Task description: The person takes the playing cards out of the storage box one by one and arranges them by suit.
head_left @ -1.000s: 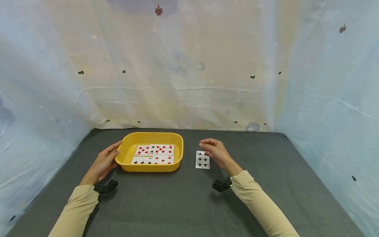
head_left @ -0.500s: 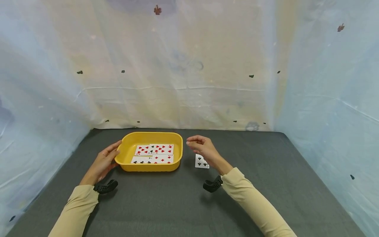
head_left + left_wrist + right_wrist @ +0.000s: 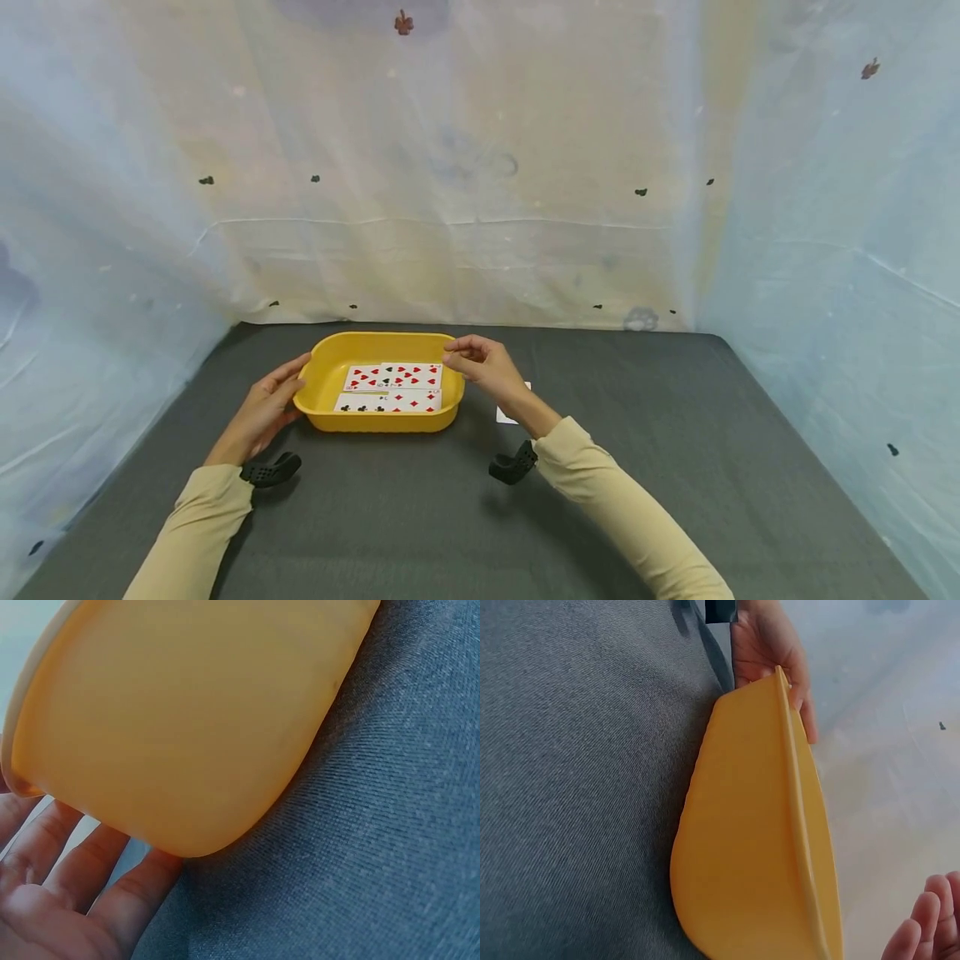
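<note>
Head view: yellow tray (image 3: 375,423) sits left of ctr on the dark grey surface (image 3: 405,517), upright, long axis running left-right, short ends facing left & right. Playing cards (image 3: 412,402) lie face up inside, overlapping in approx 2 rows, long axes also left-right; hearts, clubs & diamonds show, ranks too small to read. L hand (image 3: 262,410) is clamped on the tray's left end, thumb by the rim, fingers round the outer wall. R hand (image 3: 491,368) hovers at the tray's right end, toward the far corner, pointing left; thumb & fingertips slightly apart, loosely bent. Loose card (image 3: 506,417) lies on the surface just right of the tray, mostly hidden by R hand & wrist, so its face & long axis can't be told. Pale printed curtain (image 3: 465,200) behind, at far side.

L wrist view: tray's outer wall up close, L hand's fingers spread & touching it from below.

R wrist view: tray's long axis runs from the near right end away to the far left end, where L hand holds it. R hand's fingers, side by side, slightly bent, are apart from the tray.
</note>
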`<action>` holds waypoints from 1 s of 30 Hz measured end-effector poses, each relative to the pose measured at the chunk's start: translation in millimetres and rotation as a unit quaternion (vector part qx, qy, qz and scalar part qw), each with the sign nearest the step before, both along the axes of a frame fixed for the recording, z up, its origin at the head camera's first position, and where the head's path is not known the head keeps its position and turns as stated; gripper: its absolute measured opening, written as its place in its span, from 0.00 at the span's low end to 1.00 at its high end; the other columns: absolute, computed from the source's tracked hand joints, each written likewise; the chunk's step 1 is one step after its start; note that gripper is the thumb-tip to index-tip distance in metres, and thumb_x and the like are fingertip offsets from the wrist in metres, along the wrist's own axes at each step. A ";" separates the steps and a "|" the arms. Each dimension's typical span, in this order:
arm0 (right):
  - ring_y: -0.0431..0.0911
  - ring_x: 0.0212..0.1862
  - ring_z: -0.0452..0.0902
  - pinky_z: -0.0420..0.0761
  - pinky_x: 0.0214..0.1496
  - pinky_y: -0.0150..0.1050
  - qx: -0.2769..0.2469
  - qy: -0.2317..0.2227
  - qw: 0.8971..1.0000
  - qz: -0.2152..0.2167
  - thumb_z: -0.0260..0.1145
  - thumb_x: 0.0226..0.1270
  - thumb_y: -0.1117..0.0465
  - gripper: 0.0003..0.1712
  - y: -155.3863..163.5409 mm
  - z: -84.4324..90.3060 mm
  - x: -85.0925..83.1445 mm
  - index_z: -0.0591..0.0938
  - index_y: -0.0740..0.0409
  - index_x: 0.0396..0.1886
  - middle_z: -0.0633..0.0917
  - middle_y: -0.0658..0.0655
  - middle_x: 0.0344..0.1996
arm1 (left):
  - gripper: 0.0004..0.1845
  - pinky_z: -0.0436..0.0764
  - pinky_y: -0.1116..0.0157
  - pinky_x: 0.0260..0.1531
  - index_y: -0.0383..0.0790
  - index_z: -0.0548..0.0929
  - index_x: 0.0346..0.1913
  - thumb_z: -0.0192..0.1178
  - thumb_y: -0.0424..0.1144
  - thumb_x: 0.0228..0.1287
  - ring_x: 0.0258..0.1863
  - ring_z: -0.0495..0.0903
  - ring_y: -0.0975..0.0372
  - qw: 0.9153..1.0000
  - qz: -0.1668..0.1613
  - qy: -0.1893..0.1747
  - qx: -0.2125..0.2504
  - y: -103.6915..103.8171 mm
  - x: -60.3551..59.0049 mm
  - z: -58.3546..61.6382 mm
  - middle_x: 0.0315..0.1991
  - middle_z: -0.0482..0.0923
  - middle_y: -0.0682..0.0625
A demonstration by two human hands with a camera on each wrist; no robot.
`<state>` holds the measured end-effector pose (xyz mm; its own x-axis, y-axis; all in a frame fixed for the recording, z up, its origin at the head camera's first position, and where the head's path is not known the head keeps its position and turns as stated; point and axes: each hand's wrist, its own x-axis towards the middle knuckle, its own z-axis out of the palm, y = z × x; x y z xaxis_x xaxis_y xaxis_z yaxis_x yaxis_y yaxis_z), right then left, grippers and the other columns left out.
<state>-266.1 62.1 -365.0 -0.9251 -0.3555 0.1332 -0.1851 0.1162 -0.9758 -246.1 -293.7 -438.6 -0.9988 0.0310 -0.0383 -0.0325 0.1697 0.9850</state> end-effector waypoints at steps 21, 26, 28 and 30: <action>0.49 0.49 0.76 0.75 0.53 0.41 0.243 0.221 0.944 0.021 0.68 0.65 0.62 0.18 -40.3 -16.3 -22.3 0.79 0.63 0.52 0.82 0.58 0.47 | 0.32 0.79 0.63 0.46 0.43 0.47 0.78 0.43 0.45 0.79 0.64 0.63 0.46 1.000 -0.015 0.014 0.003 -2.4 0.7 -4.0 0.76 0.45 0.38; 0.49 0.52 0.75 0.72 0.56 0.40 0.340 0.272 0.900 0.022 0.69 0.63 0.61 0.19 -52.3 -19.0 -26.9 0.79 0.62 0.53 0.82 0.57 0.48 | 0.32 0.79 0.65 0.45 0.44 0.47 0.78 0.44 0.46 0.79 0.61 0.68 0.55 1.000 -0.014 0.014 0.007 -3.1 1.1 -5.0 0.75 0.47 0.38; 0.48 0.53 0.74 0.72 0.57 0.40 0.382 0.279 0.881 0.014 0.69 0.63 0.59 0.20 -56.5 -19.1 -27.3 0.79 0.60 0.53 0.81 0.55 0.48 | 0.32 0.79 0.65 0.45 0.44 0.47 0.78 0.44 0.46 0.79 0.59 0.70 0.59 1.000 -0.013 0.015 0.006 -3.5 0.7 -5.3 0.75 0.46 0.38; 0.46 0.54 0.74 0.71 0.58 0.39 0.422 0.283 0.861 0.007 0.68 0.63 0.58 0.20 -60.0 -19.7 -27.7 0.79 0.57 0.54 0.81 0.53 0.49 | 0.32 0.79 0.65 0.45 0.44 0.47 0.78 0.44 0.46 0.79 0.57 0.71 0.61 1.000 -0.013 0.015 0.006 -3.5 0.3 -5.3 0.75 0.46 0.38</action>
